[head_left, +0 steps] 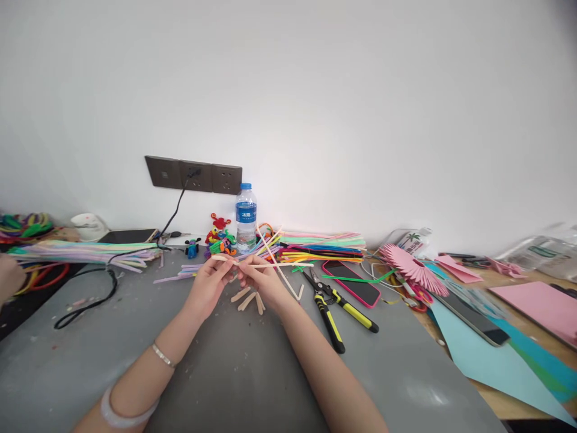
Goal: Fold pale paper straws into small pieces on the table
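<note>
My left hand (211, 282) and my right hand (264, 278) meet over the grey table, fingers pinched on a cream pipe cleaner (288, 265). Its long end sticks out to the right past my right hand. Another pale pipe cleaner (282, 272), bent at its lower end, slants beside my right hand. Just below my fingers, several short beige pieces (252, 299) fan out; whether they are joined to what I hold, I cannot tell. To the right lie black and yellow pliers (336, 307), their handles spread.
Behind my hands stand a water bottle (246, 219) and small pipe-cleaner figures (219, 234). Bundles of pipe cleaners (324, 243) line the wall. A pink-cased phone (351, 282), a pink paper fan (415, 269) and coloured paper lie right. Another person's hand (9, 276) shows far left, near a black cable (110, 288).
</note>
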Tool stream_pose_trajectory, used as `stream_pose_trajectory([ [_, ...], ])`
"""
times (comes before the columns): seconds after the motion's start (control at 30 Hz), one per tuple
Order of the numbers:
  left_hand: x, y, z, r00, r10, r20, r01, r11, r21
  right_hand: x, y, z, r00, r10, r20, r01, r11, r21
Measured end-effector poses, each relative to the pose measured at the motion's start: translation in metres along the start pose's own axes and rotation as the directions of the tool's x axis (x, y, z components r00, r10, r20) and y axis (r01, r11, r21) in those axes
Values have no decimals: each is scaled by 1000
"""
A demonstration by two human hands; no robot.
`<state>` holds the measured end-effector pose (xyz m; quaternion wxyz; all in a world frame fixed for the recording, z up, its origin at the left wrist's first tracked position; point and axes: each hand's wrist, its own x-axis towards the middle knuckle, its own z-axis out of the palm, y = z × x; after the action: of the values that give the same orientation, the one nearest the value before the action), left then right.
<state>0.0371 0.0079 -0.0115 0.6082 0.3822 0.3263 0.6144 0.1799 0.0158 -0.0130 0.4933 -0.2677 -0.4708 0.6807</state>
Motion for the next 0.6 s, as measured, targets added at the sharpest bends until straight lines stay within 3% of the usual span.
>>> stream_pose_trajectory([
  [0.47, 6, -2, -8, 992, -75, -101, 83, 994, 73, -3, -8, -7, 998, -60, 8, 60, 996, -61],
  [0.6, 3, 1, -6, 994, -94, -50, 102, 977, 189, -1, -9, -15, 994, -111, -13, 109, 988, -113],
])
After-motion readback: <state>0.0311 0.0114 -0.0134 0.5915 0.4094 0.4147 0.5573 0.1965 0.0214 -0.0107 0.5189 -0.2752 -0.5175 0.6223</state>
